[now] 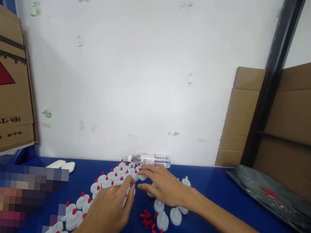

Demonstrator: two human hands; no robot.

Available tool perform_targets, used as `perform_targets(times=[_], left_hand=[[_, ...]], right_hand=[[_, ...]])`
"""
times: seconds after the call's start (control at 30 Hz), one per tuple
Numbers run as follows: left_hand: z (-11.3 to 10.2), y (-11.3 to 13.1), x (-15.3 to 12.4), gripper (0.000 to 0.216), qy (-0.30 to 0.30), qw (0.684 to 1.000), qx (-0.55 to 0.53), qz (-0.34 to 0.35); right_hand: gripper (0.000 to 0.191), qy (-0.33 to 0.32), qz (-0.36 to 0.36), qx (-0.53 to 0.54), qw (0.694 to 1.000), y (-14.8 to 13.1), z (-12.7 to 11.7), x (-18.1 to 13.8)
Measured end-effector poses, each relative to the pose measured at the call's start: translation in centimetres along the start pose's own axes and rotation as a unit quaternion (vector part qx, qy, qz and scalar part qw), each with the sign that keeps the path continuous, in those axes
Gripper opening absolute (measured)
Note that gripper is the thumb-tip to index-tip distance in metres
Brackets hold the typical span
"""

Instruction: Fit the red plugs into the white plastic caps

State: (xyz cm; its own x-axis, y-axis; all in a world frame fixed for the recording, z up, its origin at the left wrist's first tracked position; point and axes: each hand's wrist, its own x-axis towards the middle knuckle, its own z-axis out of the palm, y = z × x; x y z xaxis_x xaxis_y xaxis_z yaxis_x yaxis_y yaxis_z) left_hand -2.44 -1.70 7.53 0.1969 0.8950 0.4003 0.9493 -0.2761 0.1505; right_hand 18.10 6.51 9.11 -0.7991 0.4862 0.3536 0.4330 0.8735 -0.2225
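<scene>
The clear bottle (162, 161) lies on its side at the back of the blue bench (203, 225), by the wall (137, 75). In front of this bottle and to its left, many small white bottles with red caps (106, 183) stand in a slanting group. The left hand (110, 208) is in front of the clear bottle, among them, its thumb and fingers narrow together; I cannot tell if something is held. The right hand (163, 184), just in front of the clear bottle, has its fingers stretched and its thumb apart, beside the last capped ones. Farther in front of the clear bottle are bare-tipped white bottles (162, 221) and loose red caps (146, 223).
</scene>
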Motion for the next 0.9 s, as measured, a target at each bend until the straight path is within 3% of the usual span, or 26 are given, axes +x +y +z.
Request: perform_targets(times=[0.1, 0.23, 0.5, 0.73, 0.9], left_hand=[[-0.5, -0.3, 0.3, 0.030, 0.006, 0.999, -0.034, -0.034], [-0.3, -0.5, 0.3, 0.034, -0.008, 0.998, -0.040, -0.043], [-0.3, -0.1, 0.3, 0.043, -0.020, 0.998, -0.032, -0.050], [0.5, -0.6, 0.3, 0.039, 0.016, 1.000, -0.018, 0.015], [0.4, -1.0, 0.1, 0.033, 0.061, 0.993, -0.068, 0.074]], right_hand=[[0.030, 0.060, -0.027, 0.004, 0.998, -0.6, -0.7, 0.2], [0.018, 0.068, -0.073, 0.035, 0.994, -1.5, -1.3, 0.2], [0.023, 0.078, -0.105, 0.045, 0.990, -1.5, -1.5, 0.1], [0.040, 0.061, -0.050, 0.101, 0.992, -1.8, -1.6, -0.3], [0.029, 0.017, -0.082, 0.054, 0.995, -2.4, -1.6, -0.3]])
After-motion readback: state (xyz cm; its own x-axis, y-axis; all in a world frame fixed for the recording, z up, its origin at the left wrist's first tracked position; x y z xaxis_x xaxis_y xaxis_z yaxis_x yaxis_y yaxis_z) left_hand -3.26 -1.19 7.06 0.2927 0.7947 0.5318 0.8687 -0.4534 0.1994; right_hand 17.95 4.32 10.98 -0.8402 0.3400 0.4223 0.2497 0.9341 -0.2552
